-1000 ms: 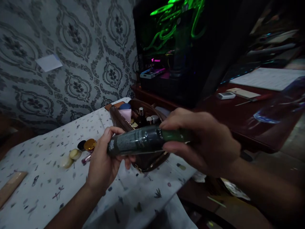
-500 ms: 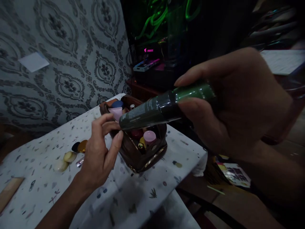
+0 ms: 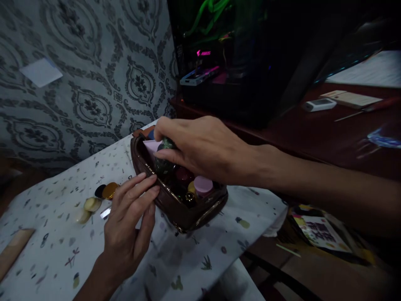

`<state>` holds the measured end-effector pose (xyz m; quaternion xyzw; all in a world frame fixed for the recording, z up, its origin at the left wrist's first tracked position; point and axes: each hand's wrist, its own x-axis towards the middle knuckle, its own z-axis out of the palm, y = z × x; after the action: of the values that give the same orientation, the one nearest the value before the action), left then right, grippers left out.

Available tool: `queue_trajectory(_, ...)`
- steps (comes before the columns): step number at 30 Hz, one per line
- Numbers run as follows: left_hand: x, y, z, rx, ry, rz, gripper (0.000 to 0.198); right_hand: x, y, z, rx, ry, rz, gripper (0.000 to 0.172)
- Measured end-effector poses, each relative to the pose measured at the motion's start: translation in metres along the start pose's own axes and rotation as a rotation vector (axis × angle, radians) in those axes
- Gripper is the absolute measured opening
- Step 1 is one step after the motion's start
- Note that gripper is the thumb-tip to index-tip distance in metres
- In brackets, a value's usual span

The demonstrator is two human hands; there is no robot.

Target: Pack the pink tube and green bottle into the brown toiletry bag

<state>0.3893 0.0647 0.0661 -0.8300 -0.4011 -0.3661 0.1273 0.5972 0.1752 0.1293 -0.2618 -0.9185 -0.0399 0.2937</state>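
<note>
A brown zippered cosmetic bag stands unzipped on the table. Inside it, my right hand pinches the dark green tube, whose lower part is hidden in the bag. My left hand lies with fingers stretched out against the bag's near left edge, by the gold zip. Around the tube are a pale lilac packet, a jar with a pink lid and a dark red round item. My right hand covers part of the bag's far side.
Left of the bag lie a gold round lid, a black one, two cream round pieces and a small shiny item. A wooden piece is at the left edge. Behind stands a computer case on a dark red desk.
My right hand has carried the green tube down and left into the bag. My left hand has let go of the tube's end and flattened onto the bag's edge.
</note>
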Motion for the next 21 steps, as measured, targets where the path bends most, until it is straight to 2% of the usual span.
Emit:
queue_trajectory(5,-0.002,-0.002,0.0,0.014,-0.014,-0.006,0.039,0.01,0.001,0.015,-0.003,-0.186,-0.095,0.022)
queue_trajectory(9,-0.001,-0.002,0.0,0.018,-0.035,-0.011,0.04,0.017,0.0,0.024,-0.027,-0.264,-0.153,0.019)
queue_trajectory(14,-0.002,-0.001,-0.002,0.004,-0.03,-0.03,0.041,0.024,-0.003,0.026,-0.068,-0.381,-0.109,0.018)
queue_trajectory(21,-0.005,-0.001,-0.001,-0.067,-0.034,-0.085,0.046,0.024,0.003,0.03,-0.03,-0.422,-0.075,0.023)
